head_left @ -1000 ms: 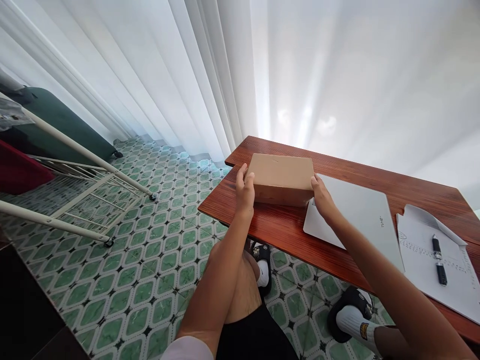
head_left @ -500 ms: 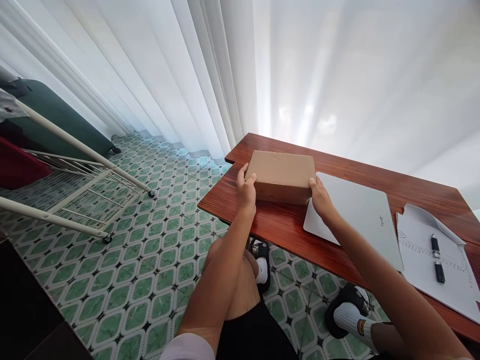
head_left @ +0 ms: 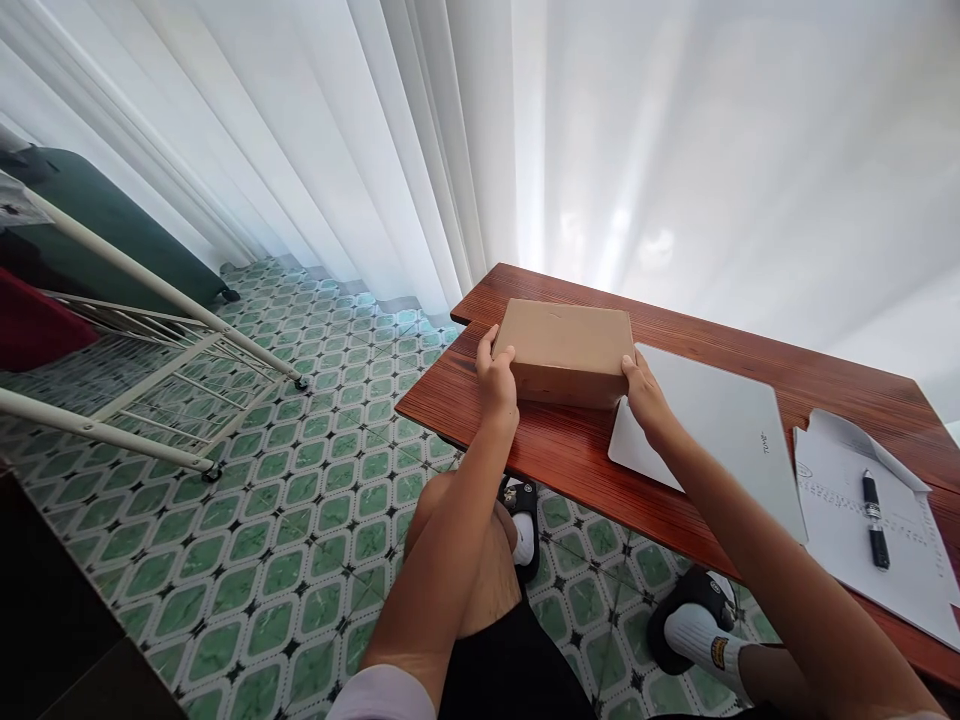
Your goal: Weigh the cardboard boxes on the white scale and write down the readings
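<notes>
A closed brown cardboard box (head_left: 566,340) is at the left part of the reddish wooden table (head_left: 442,385). My left hand (head_left: 496,375) grips its left end, thumb at the top front edge and fingers round the side. At the opposite end, my right hand (head_left: 641,385) holds the right side with its thumb near the top front corner. Whether the box rests fully on the table or is slightly raised, I cannot tell. Just right of the box lies a shut silver laptop (head_left: 720,430), partly covered by my right hand and forearm.
Right of the laptop are white papers (head_left: 840,530) with writing and an uncapped black pen (head_left: 870,490), its cap (head_left: 878,548) beside it. A white wheeled rack (head_left: 180,375) stands left on the green tiled floor (head_left: 337,520). White curtains (head_left: 600,130) hang behind the table.
The box and both hands have shifted very slightly to the right. Both hands keep their hold on the box.
</notes>
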`<state>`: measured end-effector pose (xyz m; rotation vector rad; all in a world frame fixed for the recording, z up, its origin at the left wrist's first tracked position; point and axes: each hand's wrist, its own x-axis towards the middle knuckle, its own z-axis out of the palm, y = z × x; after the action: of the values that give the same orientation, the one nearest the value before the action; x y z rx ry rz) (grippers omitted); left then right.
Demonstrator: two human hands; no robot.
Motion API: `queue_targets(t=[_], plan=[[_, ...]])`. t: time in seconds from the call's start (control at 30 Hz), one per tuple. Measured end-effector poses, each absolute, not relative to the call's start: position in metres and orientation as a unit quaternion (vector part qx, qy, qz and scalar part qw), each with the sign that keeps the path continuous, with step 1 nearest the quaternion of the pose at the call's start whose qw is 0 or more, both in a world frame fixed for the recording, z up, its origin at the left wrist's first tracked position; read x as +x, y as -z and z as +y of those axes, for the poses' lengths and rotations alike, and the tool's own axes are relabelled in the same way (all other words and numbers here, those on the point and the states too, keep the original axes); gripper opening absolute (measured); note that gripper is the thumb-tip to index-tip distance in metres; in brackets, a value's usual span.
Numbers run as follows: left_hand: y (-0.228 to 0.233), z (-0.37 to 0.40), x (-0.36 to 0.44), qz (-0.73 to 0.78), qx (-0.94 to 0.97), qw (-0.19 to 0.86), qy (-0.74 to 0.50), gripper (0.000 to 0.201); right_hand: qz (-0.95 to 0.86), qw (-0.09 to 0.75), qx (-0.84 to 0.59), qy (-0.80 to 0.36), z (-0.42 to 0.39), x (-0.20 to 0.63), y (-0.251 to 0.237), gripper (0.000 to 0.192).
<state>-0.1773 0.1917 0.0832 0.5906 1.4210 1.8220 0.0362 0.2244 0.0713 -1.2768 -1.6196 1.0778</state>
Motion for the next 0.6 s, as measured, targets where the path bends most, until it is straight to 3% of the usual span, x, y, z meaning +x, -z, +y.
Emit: queue_targets(t=[0.33, 0.6], plan=[[-0.085, 0.189, -0.173, 0.542, 0.228, 0.342, -0.733, 0.053, -0.606, 0.403, -0.495, -0.475, 0.216, 0.034, -0.08, 0.057], [-0.087, 0.185, -0.166, 0.501, 0.271, 0.309, -0.761, 0.056, -0.642, 0.409, -0.47, -0.446, 0.207, 0.042, -0.093, 0.062]])
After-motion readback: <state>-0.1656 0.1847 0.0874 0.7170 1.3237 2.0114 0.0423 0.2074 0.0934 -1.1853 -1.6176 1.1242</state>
